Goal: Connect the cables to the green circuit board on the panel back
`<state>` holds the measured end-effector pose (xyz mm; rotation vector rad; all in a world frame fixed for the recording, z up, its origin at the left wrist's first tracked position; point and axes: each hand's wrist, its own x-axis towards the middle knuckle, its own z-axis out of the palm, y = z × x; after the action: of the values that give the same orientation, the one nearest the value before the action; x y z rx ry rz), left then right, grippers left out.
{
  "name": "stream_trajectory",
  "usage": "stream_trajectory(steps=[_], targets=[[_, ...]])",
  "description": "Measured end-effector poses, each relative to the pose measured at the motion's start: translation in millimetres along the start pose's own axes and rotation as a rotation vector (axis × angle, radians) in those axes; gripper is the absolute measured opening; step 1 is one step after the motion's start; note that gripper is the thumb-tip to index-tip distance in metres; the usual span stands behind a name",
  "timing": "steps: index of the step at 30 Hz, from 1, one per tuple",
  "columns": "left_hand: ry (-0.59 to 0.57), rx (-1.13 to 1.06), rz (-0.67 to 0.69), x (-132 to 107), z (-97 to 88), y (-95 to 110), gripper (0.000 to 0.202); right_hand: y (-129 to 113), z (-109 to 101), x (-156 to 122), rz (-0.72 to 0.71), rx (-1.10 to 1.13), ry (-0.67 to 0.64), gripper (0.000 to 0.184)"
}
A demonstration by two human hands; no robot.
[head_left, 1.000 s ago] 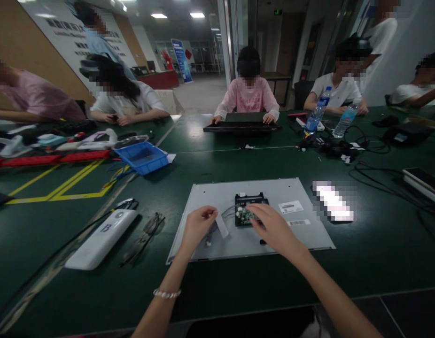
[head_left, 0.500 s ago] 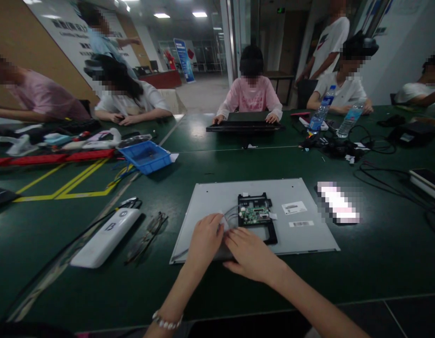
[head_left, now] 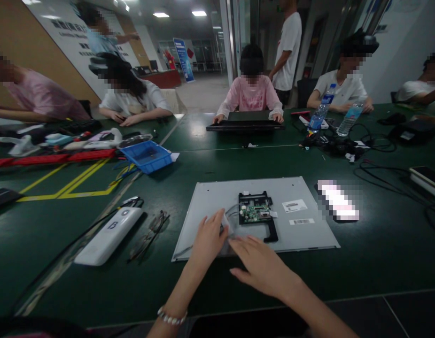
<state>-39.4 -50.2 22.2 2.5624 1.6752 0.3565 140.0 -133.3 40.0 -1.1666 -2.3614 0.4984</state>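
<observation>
A flat metal-backed display panel lies on the green table in front of me. On its middle sits a black bracket carrying a green circuit board, with grey cables running off to the left. My left hand rests over the panel's left part, fingers stretched out beside a translucent piece of film or tape. At the panel's near edge, my right hand has its fingers extended and thumb apart, fingertips by the lower end of that film. What lies under the palms is hidden.
Left of the panel are eyeglasses and a white power bank. A lit phone lies on the right. Farther off are a blue tray, bottles, cables and a dark panel under another person's hands.
My hands have drawn slightly apart, the right one shifting down and right with its thumb spreading. My left fingers have straightened. A standing person in the background has moved left.
</observation>
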Motion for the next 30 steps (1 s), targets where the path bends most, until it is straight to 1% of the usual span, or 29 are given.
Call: stream_trajectory(steps=[1, 3, 5, 7, 9, 11, 14, 16, 18, 20, 23, 25, 27, 30], targets=[[0.023, 0.000, -0.003, -1, -3.0, 2, 0.046, 8, -9, -3, 0.010, 0.007, 0.027, 0.046], [0.079, -0.001, 0.002, -3, -10.0, 7, 0.043, 32, -29, -10, 0.097, 0.013, 0.119, 0.033], [0.124, -0.005, 0.040, -7, -17.3, 11, 0.033, 62, -45, -18, 0.245, 0.038, 0.238, 0.030], [0.136, -0.015, 0.102, -11, -23.4, 15, 0.025, 93, -56, -22, 0.369, 0.108, 0.339, 0.026], [0.105, -0.012, 0.172, -15, -27.1, 20, 0.023, 118, -62, -23, 0.441, 0.177, 0.354, 0.023], [0.055, 0.025, 0.219, -18, -27.7, 25, 0.025, 133, -63, -20, 0.452, 0.197, 0.303, 0.022], [-0.021, 0.119, 0.232, -18, -24.2, 30, 0.026, 140, -62, -12, 0.420, 0.182, 0.205, 0.024], [-0.055, 0.170, 0.220, -17, -21.8, 31, 0.026, 139, -58, -6, 0.403, 0.168, 0.170, 0.023], [-0.057, 0.187, 0.219, -16, -22.6, 29, 0.025, 138, -54, -3, 0.405, 0.162, 0.157, 0.020], [-0.013, 0.183, 0.229, -15, -28.0, 23, 0.025, 136, -51, -2, 0.418, 0.162, 0.169, 0.015], [0.110, 0.186, 0.228, -13, -40.9, 9, 0.027, 138, -48, -4, 0.457, 0.210, 0.208, 0.008], [0.166, 0.189, 0.200, -12, -47.1, -3, 0.030, 142, -50, -10, 0.506, 0.285, 0.244, 0.010], [0.164, 0.176, 0.185, -12, -47.9, -14, 0.032, 149, -54, -17, 0.565, 0.339, 0.295, 0.014], [0.082, 0.156, 0.212, -12, -40.4, -26, 0.031, 162, -60, -29, 0.647, 0.286, 0.351, 0.020]])
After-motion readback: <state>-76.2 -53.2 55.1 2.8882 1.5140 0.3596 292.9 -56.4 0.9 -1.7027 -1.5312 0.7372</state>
